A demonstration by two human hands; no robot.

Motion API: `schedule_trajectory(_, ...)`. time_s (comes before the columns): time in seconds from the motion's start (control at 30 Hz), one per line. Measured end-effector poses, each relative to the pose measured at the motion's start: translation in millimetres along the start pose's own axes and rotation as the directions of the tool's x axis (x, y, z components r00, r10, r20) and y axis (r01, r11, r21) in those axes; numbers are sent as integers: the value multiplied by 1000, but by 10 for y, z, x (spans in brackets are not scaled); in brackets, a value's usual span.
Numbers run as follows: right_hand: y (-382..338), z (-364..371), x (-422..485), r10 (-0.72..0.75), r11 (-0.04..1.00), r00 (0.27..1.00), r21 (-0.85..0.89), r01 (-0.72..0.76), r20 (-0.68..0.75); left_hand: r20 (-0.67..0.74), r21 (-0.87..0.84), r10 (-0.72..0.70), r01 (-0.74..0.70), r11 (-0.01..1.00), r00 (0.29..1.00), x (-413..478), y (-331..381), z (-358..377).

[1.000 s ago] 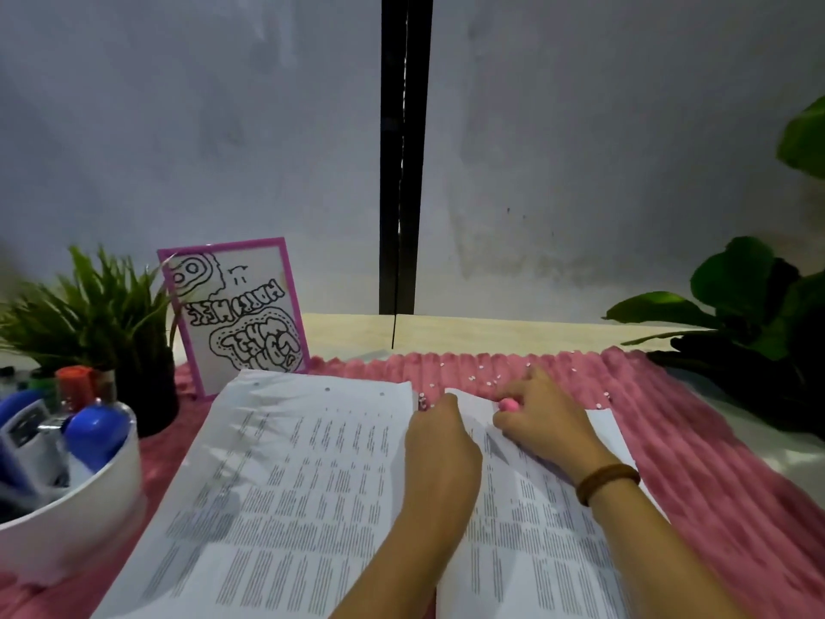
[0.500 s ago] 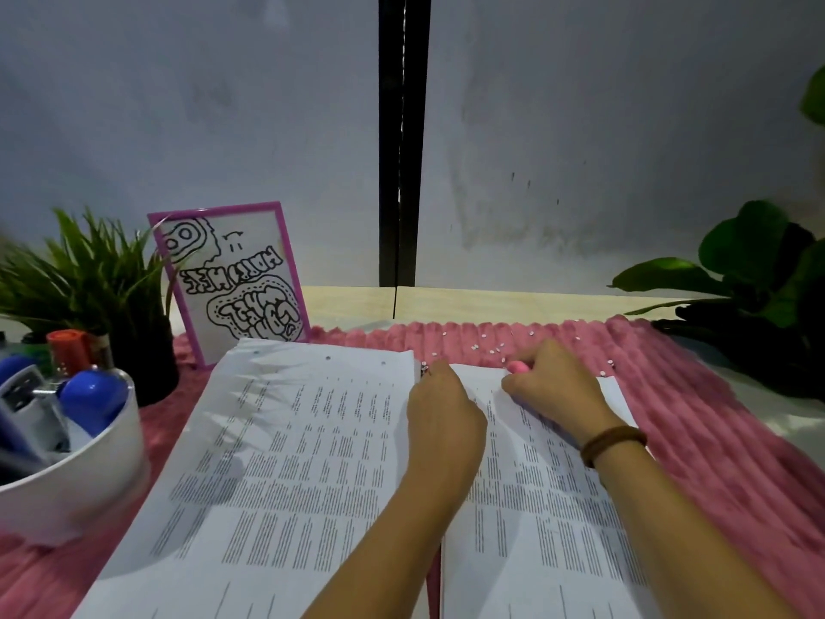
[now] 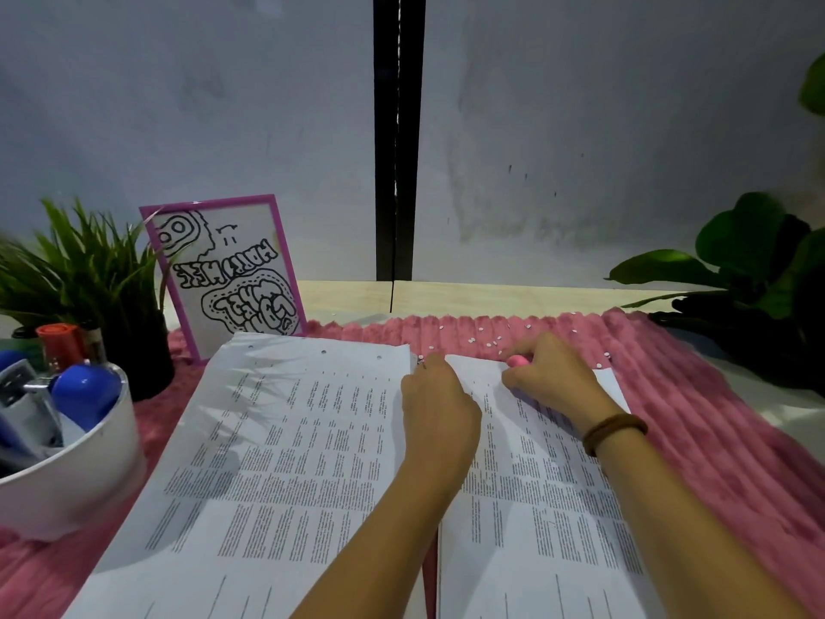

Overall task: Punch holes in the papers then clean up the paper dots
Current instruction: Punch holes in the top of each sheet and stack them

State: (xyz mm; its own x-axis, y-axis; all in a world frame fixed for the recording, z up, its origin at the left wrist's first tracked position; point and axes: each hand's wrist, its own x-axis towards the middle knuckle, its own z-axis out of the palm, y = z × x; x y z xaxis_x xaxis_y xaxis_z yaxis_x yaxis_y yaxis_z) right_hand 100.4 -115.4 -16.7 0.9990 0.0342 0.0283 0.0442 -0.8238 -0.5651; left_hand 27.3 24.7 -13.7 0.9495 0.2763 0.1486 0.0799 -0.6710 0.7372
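Punching along the far edge of our right-hand stack of printed white papers (image 3: 535,484).
Our right hand (image 3: 551,379) curls knuckles-up round a small pink tool (image 3: 518,361), probably the punch, with the wrist low to pin the sheets flat. Our left hand (image 3: 437,395) sits fist-like at that stack's far left corner, seemingly steadying it; we cannot tell what its hidden fingers pinch. Our left-hand stack (image 3: 268,440) already shows holes. Just beyond, white paper dots (image 3: 486,340) lie scattered on the pink ribbed plush mat (image 3: 714,440), not yet swept.
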Motion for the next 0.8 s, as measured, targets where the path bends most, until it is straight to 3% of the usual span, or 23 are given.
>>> schedule_trajectory(0.3,-24,-47,-32,-18,997,999,80,22,-49,20,55,83,-84,995,996,52,-71,64)
schedule_trajectory(0.5,12,-74,18,-29,983,996,177,44,-87,107,163,197,-213,963,974,43,-49,64)
schedule_trajectory(0.67,-22,-15,-8,-35,988,996,147,48,-85,85,291,248,-262,920,965,80,-88,107)
schedule_trajectory(0.73,-49,8,-48,-39,992,997,121,47,-66,55,257,282,-286,923,958,77,-83,112)
schedule_trajectory(0.8,-88,-9,-105,-36,989,998,141,44,-59,7,59,252,-252,966,968,59,-75,118)
